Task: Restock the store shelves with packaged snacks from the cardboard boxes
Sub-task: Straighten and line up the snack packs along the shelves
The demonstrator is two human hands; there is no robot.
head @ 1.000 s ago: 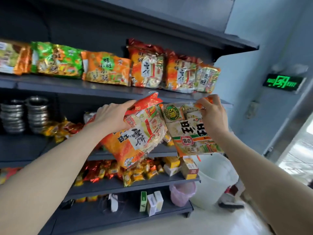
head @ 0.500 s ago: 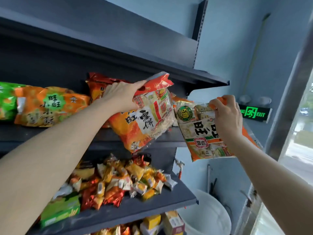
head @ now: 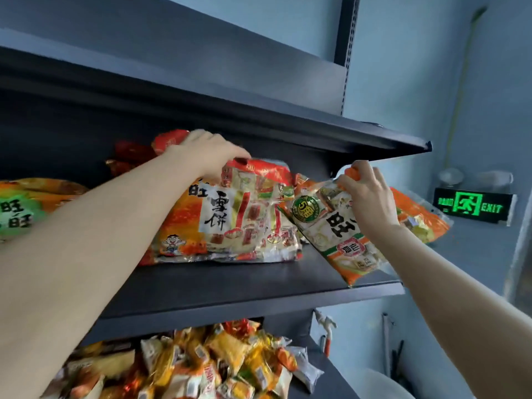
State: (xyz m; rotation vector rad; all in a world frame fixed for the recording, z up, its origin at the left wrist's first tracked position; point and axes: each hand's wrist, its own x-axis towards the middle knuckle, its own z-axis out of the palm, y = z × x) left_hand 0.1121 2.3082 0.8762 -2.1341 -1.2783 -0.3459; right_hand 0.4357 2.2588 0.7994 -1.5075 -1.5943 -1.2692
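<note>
Left hand [head: 211, 152] grips the top edge of the red-orange snack bag [head: 230, 223], which stands on the dark shelf [head: 230, 286]; its fingertips are hidden behind the seal. Right hand [head: 367, 197] pinches the top of the orange-white bag [head: 339, 234], tilted over the shelf's right end, far corner obscured. Green-labelled bag [head: 20, 208] is cut off at left.

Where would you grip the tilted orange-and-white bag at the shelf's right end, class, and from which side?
Probably the crimped top edge of the tilted bag, from above and in front, as the right hand does. The bag leans with its top corner raised and free; its lower end overhangs the shelf edge.
</note>
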